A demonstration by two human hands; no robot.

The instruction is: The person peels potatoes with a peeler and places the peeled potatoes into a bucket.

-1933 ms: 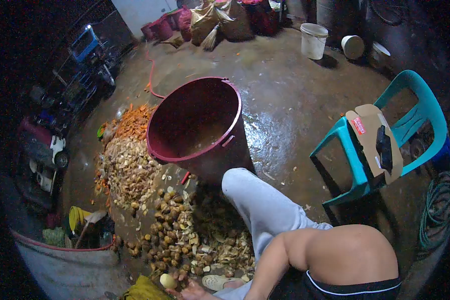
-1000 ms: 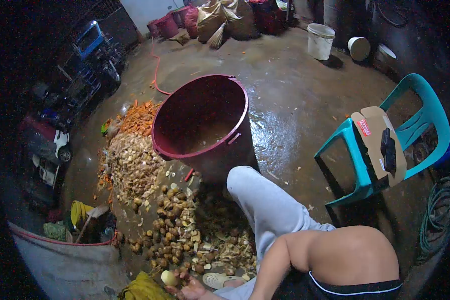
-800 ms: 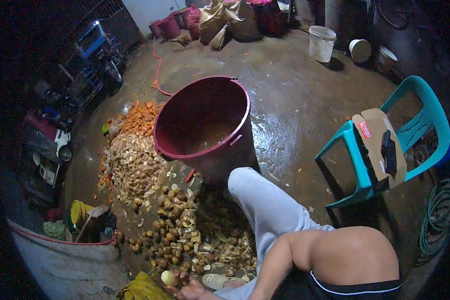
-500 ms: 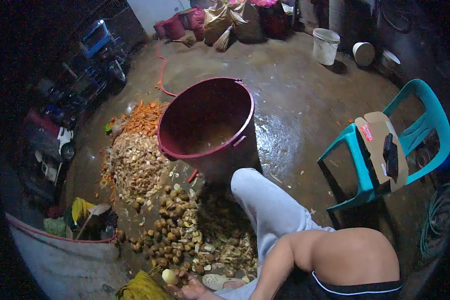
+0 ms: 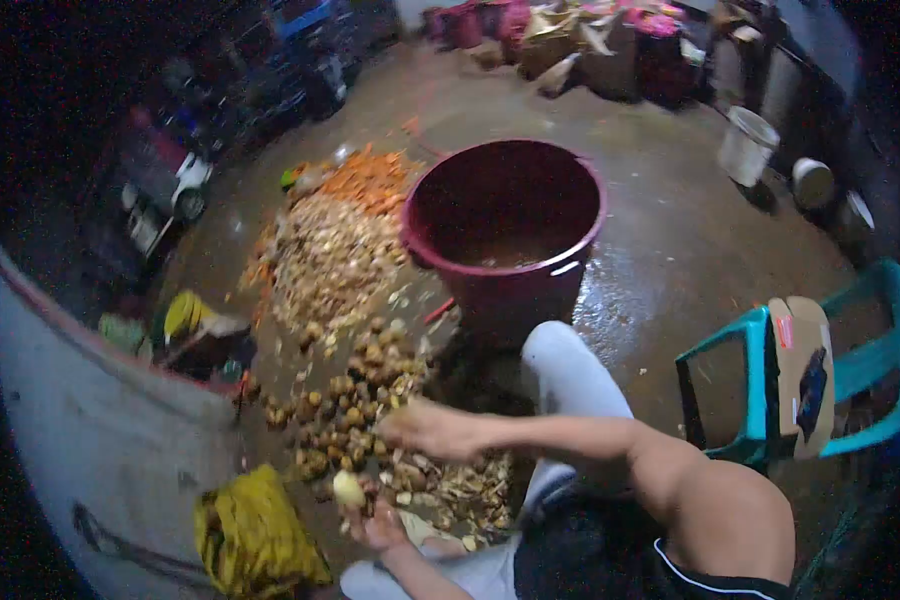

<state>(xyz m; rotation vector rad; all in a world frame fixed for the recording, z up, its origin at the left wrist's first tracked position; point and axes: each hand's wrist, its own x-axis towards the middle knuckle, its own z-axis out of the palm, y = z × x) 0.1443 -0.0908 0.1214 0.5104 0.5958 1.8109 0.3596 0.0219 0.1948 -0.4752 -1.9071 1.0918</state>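
In the head view my left hand [image 5: 378, 525] is low at the front, its fingers closed around a pale peeled potato [image 5: 349, 490]. My right hand [image 5: 435, 430] reaches over the heap of unpeeled brown potatoes [image 5: 345, 425], smeared by motion. Whether it grips anything does not show. Scraps of potato peel [image 5: 450, 490] lie on the floor between my hands and my legs. Beyond the potatoes stands a large dark-red tub [image 5: 515, 300] with some murky liquid at its bottom.
A heap of pale peelings [image 5: 330, 255] and orange peelings [image 5: 365, 185] lies left of the tub. A yellow sack [image 5: 255, 535] rests by a low wall [image 5: 100, 400]. At right, a teal chair [image 5: 750, 370] carries cardboard [image 5: 800, 370]. White buckets [image 5: 748, 145] stand farther back.
The view has swung left, shifting the scene rightward. My right arm now stretches out over the potato heap, apart from my left hand. The peeled potato remains at my left hand.
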